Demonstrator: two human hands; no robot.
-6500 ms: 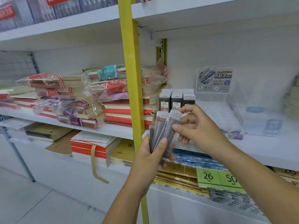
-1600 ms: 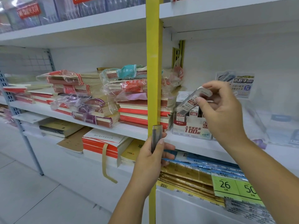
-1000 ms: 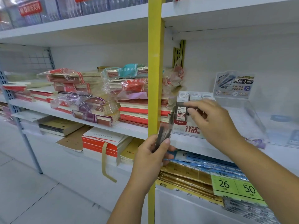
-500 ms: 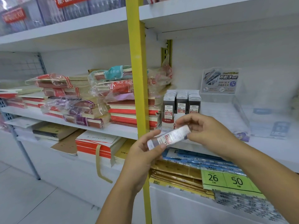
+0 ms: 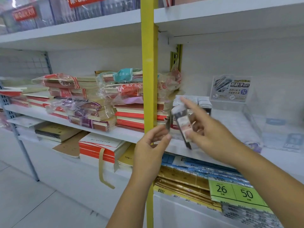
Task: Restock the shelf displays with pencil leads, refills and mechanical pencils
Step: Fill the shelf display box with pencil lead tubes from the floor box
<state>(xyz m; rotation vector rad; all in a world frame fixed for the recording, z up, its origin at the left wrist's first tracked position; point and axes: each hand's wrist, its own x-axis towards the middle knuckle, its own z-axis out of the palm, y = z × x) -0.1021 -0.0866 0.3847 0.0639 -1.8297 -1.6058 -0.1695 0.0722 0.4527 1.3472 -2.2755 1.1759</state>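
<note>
**Lead case up, display row just ahead**

The right hand has it: a slim dark plastic lead case with a white cap and a red-and-white label. Thumb and fingers pinch it, the forefinger points free, and the cap is tilted up and to the left. The case hangs in front of the white shelf, just short of the rows of matching white-capped cases standing there.

The left hand is narrow, thumb and fingertips nipping a thin grey sliver. That may be another case edge-on, but the blur won't let me say.

This case looks feather-light and rigid. The shell is smooth, so it is probably slippery, and the leads inside would likely snap in a drop. Best hold, I'd say, is the long flat sides at mid-body, cap upward.
</note>
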